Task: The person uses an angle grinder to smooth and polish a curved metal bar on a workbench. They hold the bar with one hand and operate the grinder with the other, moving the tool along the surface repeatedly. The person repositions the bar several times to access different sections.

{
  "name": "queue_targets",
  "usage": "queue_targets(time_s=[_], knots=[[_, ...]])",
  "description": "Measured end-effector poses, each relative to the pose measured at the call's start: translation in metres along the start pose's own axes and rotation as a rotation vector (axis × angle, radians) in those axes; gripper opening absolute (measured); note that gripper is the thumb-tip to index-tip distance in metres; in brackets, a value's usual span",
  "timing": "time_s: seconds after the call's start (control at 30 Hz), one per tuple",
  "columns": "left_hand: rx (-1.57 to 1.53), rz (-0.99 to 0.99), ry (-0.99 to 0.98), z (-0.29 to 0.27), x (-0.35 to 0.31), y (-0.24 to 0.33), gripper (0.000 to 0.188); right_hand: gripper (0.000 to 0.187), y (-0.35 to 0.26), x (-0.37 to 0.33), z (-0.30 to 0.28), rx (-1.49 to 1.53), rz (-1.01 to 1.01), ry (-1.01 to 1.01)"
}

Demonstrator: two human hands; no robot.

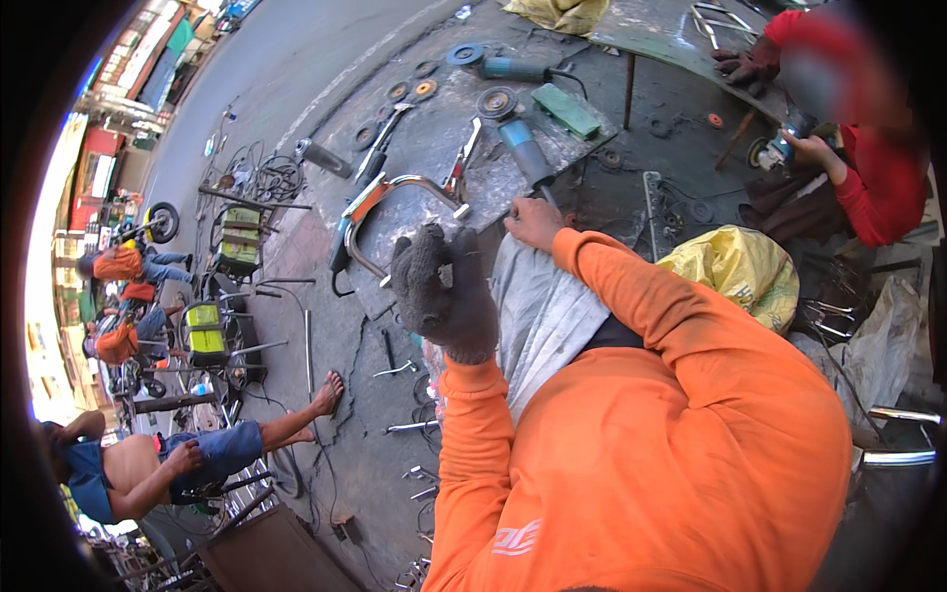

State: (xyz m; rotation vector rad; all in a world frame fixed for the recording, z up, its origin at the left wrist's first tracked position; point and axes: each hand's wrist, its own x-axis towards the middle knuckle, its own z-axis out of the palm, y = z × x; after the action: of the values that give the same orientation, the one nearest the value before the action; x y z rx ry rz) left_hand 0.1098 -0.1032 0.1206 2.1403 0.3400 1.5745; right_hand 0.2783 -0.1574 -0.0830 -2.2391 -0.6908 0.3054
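My left hand [449, 296], in a dark grey work glove, is raised with loosely curled fingers. A gap shows between them, with nothing in it. Just beyond lies a bent chrome tube frame [419, 182]. My bare right hand [536, 223] has its fingers bent in over the grey cloth [543, 311] on my lap. It is close to the rear end of a blue angle grinder [525, 153]; what its fingers hold, if anything, is hidden. A second angle grinder [508, 69] lies farther off, near a green block [565, 111].
Several grinding discs [424, 89] and a grey cylinder [324, 158] lie on the worn board [444, 128]. At the right, a person in red [878, 197] holds another grinder [772, 153]. A yellow sack [735, 271] lies beside me. A barefoot person [222, 449] is at the left.
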Motion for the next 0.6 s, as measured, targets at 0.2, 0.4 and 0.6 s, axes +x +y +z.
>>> queue_targets(time_s=[0.2, 0.4, 0.6], knots=[[0.058, -0.041, -0.034, 0.004, -0.011, -0.011, 0.029, 0.034, -0.003, -0.001, -0.003, 0.021, 0.023, -0.043], [-0.19, -0.231, 0.033, 0.019, -0.041, -0.056, 0.025, 0.038, -0.001, 0.005, 0.007, -0.03, 0.067, -0.096], [0.146, -0.712, -0.744, 0.002, -0.084, -0.153, 0.043, 0.031, -0.002, -0.001, 0.005, 0.068, 0.041, 0.04]])
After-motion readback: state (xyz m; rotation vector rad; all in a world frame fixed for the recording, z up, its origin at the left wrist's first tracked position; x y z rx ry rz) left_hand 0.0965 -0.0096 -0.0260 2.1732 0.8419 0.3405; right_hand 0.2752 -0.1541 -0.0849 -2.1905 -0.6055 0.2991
